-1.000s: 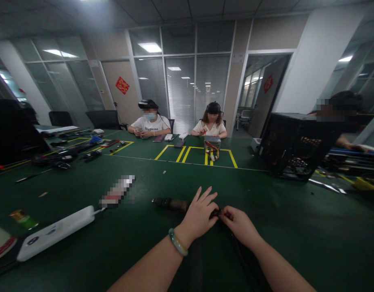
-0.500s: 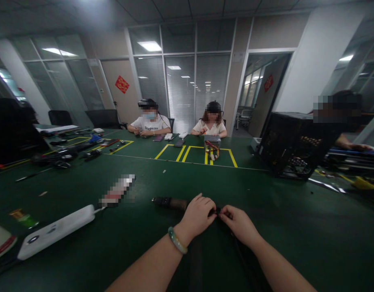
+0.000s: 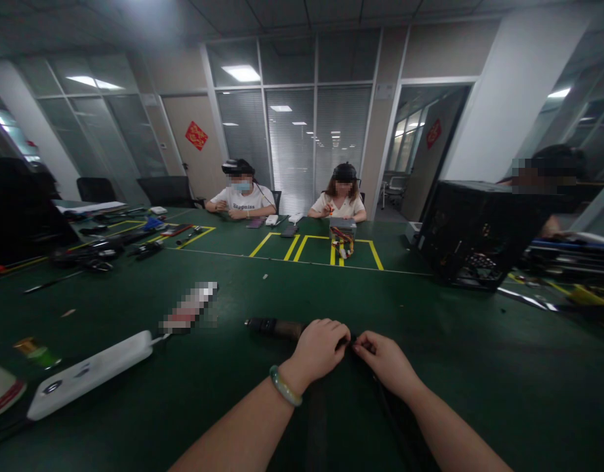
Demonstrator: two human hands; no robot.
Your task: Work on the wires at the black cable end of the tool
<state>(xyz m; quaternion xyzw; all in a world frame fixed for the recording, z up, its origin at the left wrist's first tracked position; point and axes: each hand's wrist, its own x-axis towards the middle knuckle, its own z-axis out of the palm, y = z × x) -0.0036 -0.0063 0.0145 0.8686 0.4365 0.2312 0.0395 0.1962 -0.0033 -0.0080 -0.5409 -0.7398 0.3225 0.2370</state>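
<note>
A dark, slim electric screwdriver [image 3: 284,330] lies across the green table in front of me, its narrow stepped tip pointing left. My left hand [image 3: 322,344], with a jade bangle on the wrist, is closed round its rear end, which the fingers hide. Close beside it, my right hand [image 3: 380,354] pinches the black cable [image 3: 380,387] where it meets the screwdriver's back end. The small part between the two sets of fingertips is mostly covered. From under my right hand the cable runs down toward the near edge.
A white power strip [image 3: 92,377] lies at left, near a small green bottle [image 3: 39,353] and a cup [image 3: 1,390]. A black computer case [image 3: 479,236] stands at right. Across the table sit two people; a power supply with wires [image 3: 343,233] is before one.
My left hand's fingers have lowered and curled slightly at the screwdriver's rear end. My right hand keeps its pinch in nearly the same place.
</note>
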